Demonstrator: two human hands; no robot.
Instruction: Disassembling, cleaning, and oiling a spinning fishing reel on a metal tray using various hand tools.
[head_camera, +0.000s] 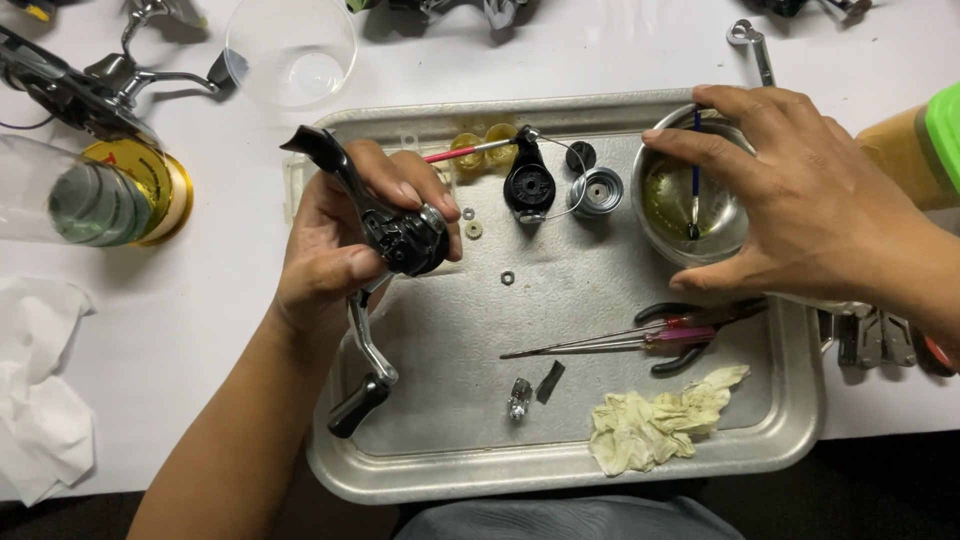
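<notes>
Left hand: your left hand (345, 240) holds the black fishing reel body (400, 235) above the left part of the metal tray (560, 465); the fingers are pressed around it, and the crank handle (365, 375) hangs down.
Right hand: your right hand (800, 205) lies over the small steel bowl (660, 225), fingers spread on its rim.
Bowl: it holds yellowish liquid and a thin blue brush (696, 175).
Tray: a black rotor (528, 185), a spool (597, 192), pliers (690, 335) and a stained rag (655, 420) lie on it.
Bench: a clear cup (290, 50) stands behind the tray.
</notes>
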